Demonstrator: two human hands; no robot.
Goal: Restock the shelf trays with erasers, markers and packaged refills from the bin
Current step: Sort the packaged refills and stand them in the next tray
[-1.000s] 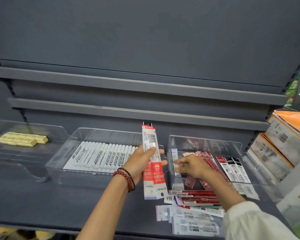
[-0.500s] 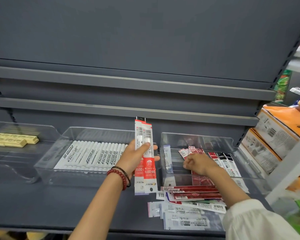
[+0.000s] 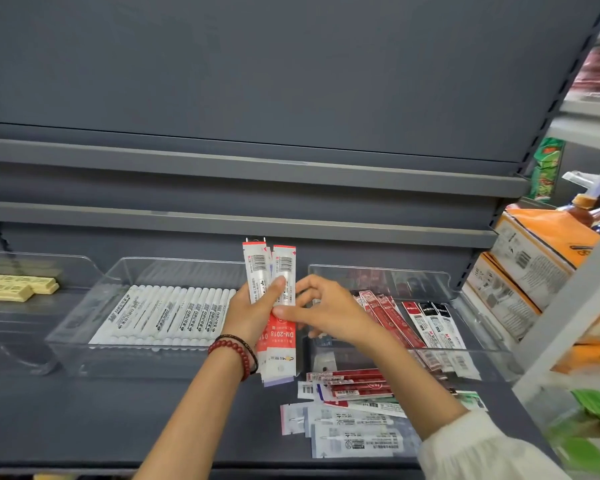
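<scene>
My left hand grips a few red-and-white refill packs upright between the two clear trays. My right hand has its thumb on the front pack and its fingers curled round the pack's right edge. White markers lie in a row in the middle tray. The right tray holds red and black refill packs. Yellow erasers sit in the left tray. More loose packs lie on the grey shelf in front of the right tray.
Two grey shelf lips run across above the trays. Orange-and-white cardboard boxes stand on a neighbouring rack at the right, with a slanted white upright close to the right tray's end.
My right hand came out of the right tray and moved left onto the packs in my left hand. My left hand has kept hold of them.
</scene>
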